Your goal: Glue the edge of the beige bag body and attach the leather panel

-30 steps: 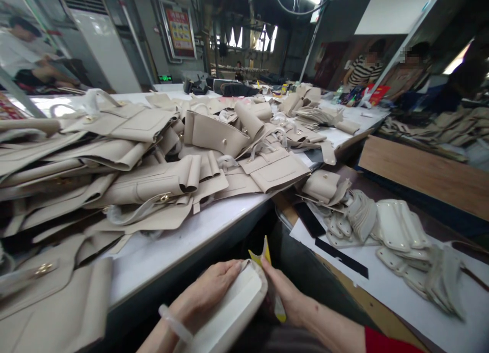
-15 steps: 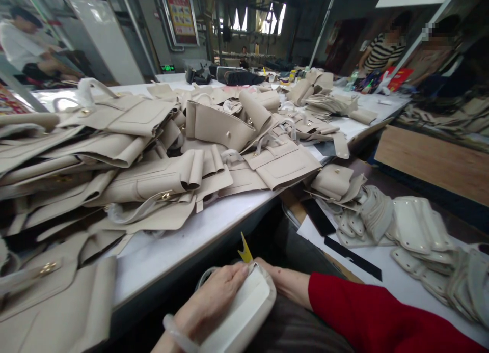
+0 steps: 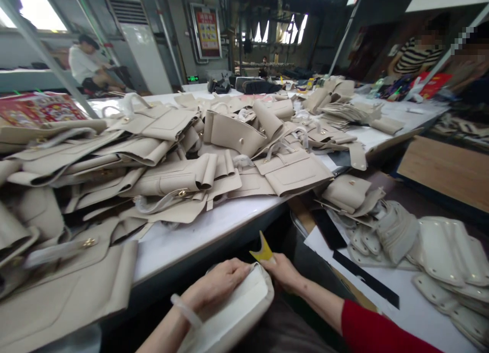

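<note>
A pale cream bag piece [image 3: 240, 307] with a folded, boxy edge rests on my lap. My left hand [image 3: 225, 279] lies over its upper edge, fingers closed on it. At the bag piece's far corner, my right hand [image 3: 280, 271] grips a yellow tool with a notched, forked end [image 3: 263, 248]. The tool's prongs point up and away from me; its lower part is hidden in the hand. A clear band [image 3: 185, 309] crosses my left wrist.
Beige bag panels with wrapped handles [image 3: 171, 174] are heaped over the white table [image 3: 168, 259]. On my right, stacked cream pieces [image 3: 439, 248] and black strips [image 3: 367, 279] lie on a lower surface. A wooden board [image 3: 446, 172] stands beyond. Several people are farther back.
My right hand has moved right, away from my left hand, with the yellow tool now clearer above the bag piece. The camera view has turned left and up slightly.
</note>
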Available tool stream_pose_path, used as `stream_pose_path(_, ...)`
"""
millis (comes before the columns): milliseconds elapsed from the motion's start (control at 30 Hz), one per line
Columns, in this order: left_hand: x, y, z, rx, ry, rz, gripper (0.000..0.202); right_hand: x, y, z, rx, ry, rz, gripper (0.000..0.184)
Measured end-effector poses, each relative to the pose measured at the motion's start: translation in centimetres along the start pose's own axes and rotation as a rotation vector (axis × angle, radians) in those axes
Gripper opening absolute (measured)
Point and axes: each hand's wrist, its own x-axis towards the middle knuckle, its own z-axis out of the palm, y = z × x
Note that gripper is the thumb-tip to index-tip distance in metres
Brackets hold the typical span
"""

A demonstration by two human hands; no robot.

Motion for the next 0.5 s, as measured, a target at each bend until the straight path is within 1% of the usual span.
stream_pose_path(67,0.1,-0.2,-0.1,-0.012,-0.010,-0.004,0.054,-1.7,-0.3,-3.2,-0.055,-0.058,0.018,0.046)
stream_pose_path(100,0.2,-0.3,-0.1,-0.021,-0.012,-0.005,0.055,-2.5,-0.6,-4.6,-0.074,-0.108,0.040,0.052)
stream_pose_path(133,0.3,-0.5,-0.2,-0.030,-0.010,-0.008,0.056,-3.2,-1.1,-5.8,-0.094,-0.184,0.069,0.058)
stream_pose_path(167,0.3,-0.6,-0.2,-0.039,-0.009,-0.011,0.056,-3.7,-1.6,-6.7,-0.156,-0.289,0.070,0.061)
stream_pose_path(200,0.4,-0.8,-0.1,-0.049,-0.007,-0.015,0.057,-4.0,-2.2,-7.3,-0.252,-0.395,0.037,0.061)
stream_pose_path(233,0.5,-0.9,-0.1,-0.058,-0.008,-0.019,0.058,-4.0,-2.8,-7.5,-0.367,-0.483,-0.025,0.059)
stream_pose_path(267,0.6,-1.1,-0.1,-0.065,-0.014,-0.022,0.059,-3.9,-3.4,-7.6,-0.485,-0.535,-0.108,0.056)
stream_pose_path(300,0.7,-1.2,0.0,-0.075,-0.013,-0.023,0.059,-3.6,-4.1,-7.4,-0.593,-0.536,-0.202,0.051)
stream_pose_path(333,0.7,-1.3,0.0,-0.090,0.002,-0.026,0.057,-3.1,-4.7,-7.2,-0.677,-0.485,-0.290,0.048)
stream_pose_path(400,0.9,-1.5,0.0,-0.125,0.059,-0.039,0.055,-2.1,-6.0,-6.7,-0.776,-0.287,-0.412,0.048)
stream_pose_path(467,1.0,-1.5,0.0,-0.150,0.113,-0.055,0.065,-1.1,-7.4,-6.2,-0.909,-0.111,-0.542,0.054)
stream_pose_path(500,1.0,-1.4,0.0,-0.154,0.121,-0.064,0.070,-0.6,-8.1,-6.0,-0.980,-0.055,-0.609,0.057)
